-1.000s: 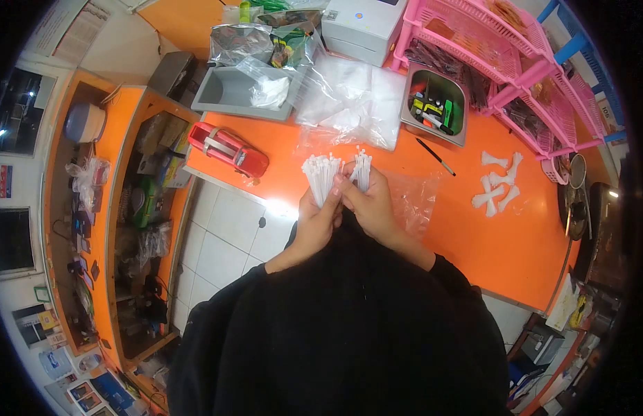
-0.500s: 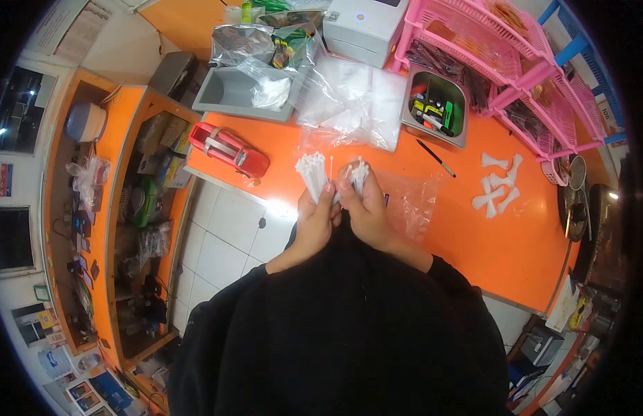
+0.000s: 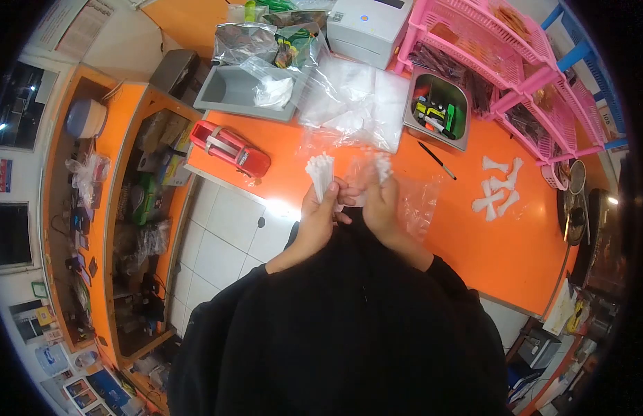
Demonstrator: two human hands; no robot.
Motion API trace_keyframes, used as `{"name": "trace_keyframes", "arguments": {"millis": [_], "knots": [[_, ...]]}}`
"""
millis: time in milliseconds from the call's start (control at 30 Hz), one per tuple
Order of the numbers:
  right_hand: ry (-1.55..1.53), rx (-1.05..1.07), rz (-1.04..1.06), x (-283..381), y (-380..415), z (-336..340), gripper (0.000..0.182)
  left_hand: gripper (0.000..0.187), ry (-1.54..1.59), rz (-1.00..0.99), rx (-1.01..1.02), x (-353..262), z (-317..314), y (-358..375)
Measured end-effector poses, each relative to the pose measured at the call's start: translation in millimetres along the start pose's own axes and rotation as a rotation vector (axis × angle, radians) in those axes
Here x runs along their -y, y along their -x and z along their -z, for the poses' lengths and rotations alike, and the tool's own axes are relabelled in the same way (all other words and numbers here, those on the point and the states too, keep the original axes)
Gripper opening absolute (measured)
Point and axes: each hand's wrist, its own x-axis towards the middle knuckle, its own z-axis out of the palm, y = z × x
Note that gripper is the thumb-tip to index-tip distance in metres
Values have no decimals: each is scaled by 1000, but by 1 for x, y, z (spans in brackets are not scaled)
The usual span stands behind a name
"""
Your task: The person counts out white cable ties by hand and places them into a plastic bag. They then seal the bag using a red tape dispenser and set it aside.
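My left hand (image 3: pixel 320 216) is closed round a bundle of thin white sticks with thicker tips (image 3: pixel 320 173). The tips point up and away from me; their exact kind is too small to tell. Just to the right, my right hand (image 3: pixel 381 213) grips a smaller bunch of the same sticks (image 3: pixel 383 168), smeared by motion. Fingers of my left hand reach across toward the right hand. Beneath and beside the right hand lies a clear plastic bag (image 3: pixel 420 204) on the orange table (image 3: pixel 467 246). Several small white bundles (image 3: pixel 498 186) lie at the table's right.
At the back are a grey bin (image 3: pixel 228 93), a stack of clear bags (image 3: pixel 359 90) and a white printer (image 3: pixel 366 31). A metal tub of markers (image 3: pixel 439 107), a black pen (image 3: pixel 438 161) and pink racks (image 3: pixel 505 97) are right. Left sits a red device (image 3: pixel 231 149).
My right hand has moved slightly right with its bunch, widening the gap between the two bunches. My left hand's bundle has shifted slightly right, and its fingers now extend toward the right hand.
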Motion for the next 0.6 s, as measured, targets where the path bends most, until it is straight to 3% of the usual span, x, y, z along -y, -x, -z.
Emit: {"name": "trace_keyframes", "arguments": {"millis": [67,167,267,367,467,600], "knots": [[88,-119,183,25,-4,6,19,22,-22,15,-14,0,5,-1],[-41,-127,93,49,-13,8,32,21,85,-9,143,5,17,-2],[-347,-30,-144,39,-15,6,28,22,193,28,128,6,12,-1],[-429,104,-384,36,-7,5,23,24,167,82,150,2,9,-1],[-344,63,-376,32,-4,-2,11,24,101,8,143,-9,-2,6],[-394,153,-301,41,-4,-8,11,25,76,-35,186,-8,0,5]]}}
